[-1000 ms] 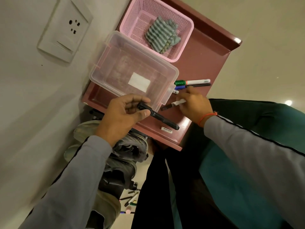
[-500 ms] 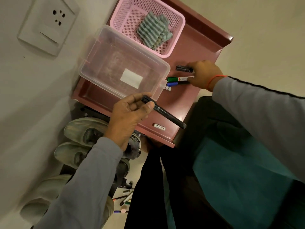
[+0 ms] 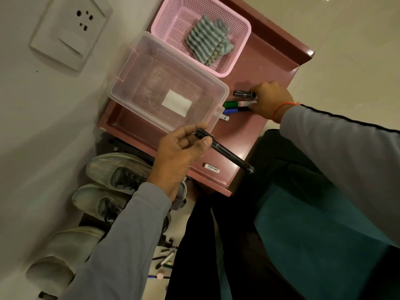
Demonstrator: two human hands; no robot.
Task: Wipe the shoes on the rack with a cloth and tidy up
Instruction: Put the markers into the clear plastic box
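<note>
My left hand [image 3: 179,154] pinches a long black pen [image 3: 227,153] above the front of the maroon rack top [image 3: 266,68]. My right hand [image 3: 271,100] lies on a small row of markers by the clear box: a black marker [image 3: 243,94], a green-capped marker [image 3: 237,104] and a blue-capped pen [image 3: 232,110]; its fingers curl round their ends. A striped grey cloth [image 3: 208,45] lies folded in the pink basket [image 3: 242,44]. Pale sneakers [image 3: 116,169] sit on the shelves below, partly behind my left arm.
A clear plastic box [image 3: 138,83] stands on the rack beside the basket. A white "Heybright" label [image 3: 213,167] is on the rack's front edge. Several pens [image 3: 165,259] lie on the floor below. A wall socket [image 3: 71,33] is at upper left.
My right hand moved from the rack's front to the far markers, setting a black marker beside them. My left hand kept holding the black pen, barely shifting.
</note>
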